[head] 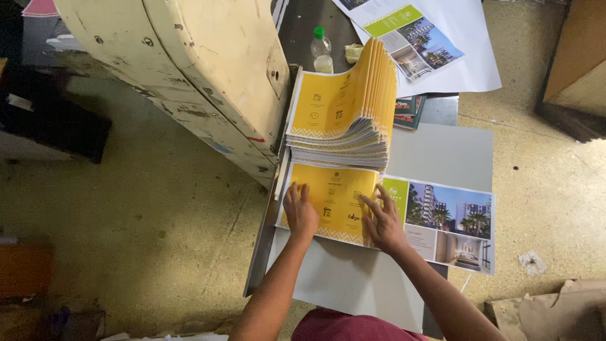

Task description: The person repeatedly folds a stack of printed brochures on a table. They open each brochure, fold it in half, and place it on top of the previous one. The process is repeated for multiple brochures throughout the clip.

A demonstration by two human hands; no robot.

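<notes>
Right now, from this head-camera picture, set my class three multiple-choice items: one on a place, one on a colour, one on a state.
1. Where is the small plastic bottle?
A. beyond the stack of yellow booklets
B. in the right hand
C. on the floor

2. What colour is the bottle's cap?
A. red
B. green
C. black

3. How are the left hand and right hand placed?
A. both raised in the air
B. both flat on the open yellow sheet
C. one gripping the bottle

Answers: 1 A, it stands on the worktop behind the stack. 2 B, the cap shows green. 3 B, both palms press the sheet.
</notes>
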